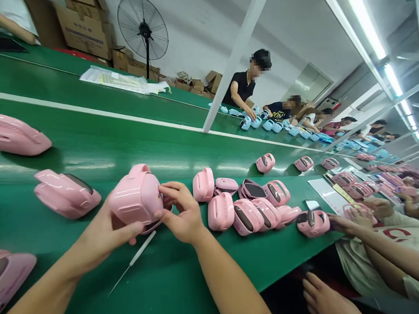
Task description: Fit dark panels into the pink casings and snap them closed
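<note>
Where the pink case (131,199) is sitting: it is being held between the left hand (106,228) and the right hand (184,216), over the green surface (180,283); whether its underside is touching anything, I cannot tell.
Left fingers: they are gripping the case from its left and lower side, mostly hiding behind it, while the thumb is lying across the lower front.
Right fingers: they are curling onto the right end and gripping it, the fingertips pressing near a small dark mark and the thumb bracing lower down.
Screwdriver (139,255): it is lying slantwise on the surface, its white handle pointing up toward the held case and its thin shaft pointing away.
Left side: a second case (67,194) is lying near the left hand, and two more are showing partly at the picture's edge.
Right side: a cluster of pink cases (248,216) is crowding the surface, several showing dark windows.
Neighbour: a co-worker's hand (339,223) is touching another pink case (313,223) farther right.
Across: a person in a black top (239,88) is reaching down to blue cases (255,121).
Wall: a black fan (144,29) is standing beside cardboard boxes (82,30).
</note>
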Tool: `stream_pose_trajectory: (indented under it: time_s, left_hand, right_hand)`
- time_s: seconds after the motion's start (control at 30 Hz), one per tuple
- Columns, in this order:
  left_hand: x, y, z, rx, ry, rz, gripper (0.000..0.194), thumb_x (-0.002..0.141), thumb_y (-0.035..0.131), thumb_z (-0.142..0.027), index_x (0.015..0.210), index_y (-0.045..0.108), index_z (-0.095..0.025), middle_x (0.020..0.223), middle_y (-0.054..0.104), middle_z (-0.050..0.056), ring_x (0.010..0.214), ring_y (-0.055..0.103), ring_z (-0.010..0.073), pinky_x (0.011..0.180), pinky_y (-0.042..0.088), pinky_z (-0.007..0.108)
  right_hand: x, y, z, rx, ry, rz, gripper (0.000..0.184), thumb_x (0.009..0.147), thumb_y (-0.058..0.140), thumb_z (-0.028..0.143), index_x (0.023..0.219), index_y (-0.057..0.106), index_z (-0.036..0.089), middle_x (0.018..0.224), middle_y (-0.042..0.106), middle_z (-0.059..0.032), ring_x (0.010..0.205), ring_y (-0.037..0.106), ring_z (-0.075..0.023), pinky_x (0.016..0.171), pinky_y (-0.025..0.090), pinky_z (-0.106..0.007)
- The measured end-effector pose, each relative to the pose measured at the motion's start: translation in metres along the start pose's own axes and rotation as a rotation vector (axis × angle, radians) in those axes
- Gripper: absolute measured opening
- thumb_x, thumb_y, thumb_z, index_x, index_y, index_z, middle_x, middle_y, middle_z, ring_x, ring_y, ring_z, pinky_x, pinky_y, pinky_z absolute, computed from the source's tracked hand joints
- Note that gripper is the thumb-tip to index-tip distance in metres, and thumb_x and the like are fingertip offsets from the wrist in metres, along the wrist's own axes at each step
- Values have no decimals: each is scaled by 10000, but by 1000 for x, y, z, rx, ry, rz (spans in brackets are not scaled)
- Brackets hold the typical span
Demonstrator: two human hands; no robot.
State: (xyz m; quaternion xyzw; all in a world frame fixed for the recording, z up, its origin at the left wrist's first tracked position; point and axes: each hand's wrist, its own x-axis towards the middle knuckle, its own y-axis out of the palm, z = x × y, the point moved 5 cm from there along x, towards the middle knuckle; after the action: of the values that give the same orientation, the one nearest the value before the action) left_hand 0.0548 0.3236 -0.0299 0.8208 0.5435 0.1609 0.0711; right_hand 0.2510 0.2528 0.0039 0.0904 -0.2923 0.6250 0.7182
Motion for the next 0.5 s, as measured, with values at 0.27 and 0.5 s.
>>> stream_pose_trajectory:
  time_s: [0.27,0.5]
  left_hand:
    - [-7,20,-18,-23,-283,110,628,814,841,-674,1129,848,-131,1073,856,167,981,807,384,834,666,425]
    - [-14,32,-28,-213,-340,187,637,842,890,-518,1353,766,-157,1227,836,174,1062,814,358,881,651,394]
  right_hand:
    - [-12,4,27,-225,-195,164,946,870,929,379,1656,414,265,1833,309,-224,1706,350,-397,1328,429,-639]
    - [-18,10,26,-277,-205,166,925,868,930,364,1608,383,278,1758,437,-243,1675,419,-384,1295,483,-650]
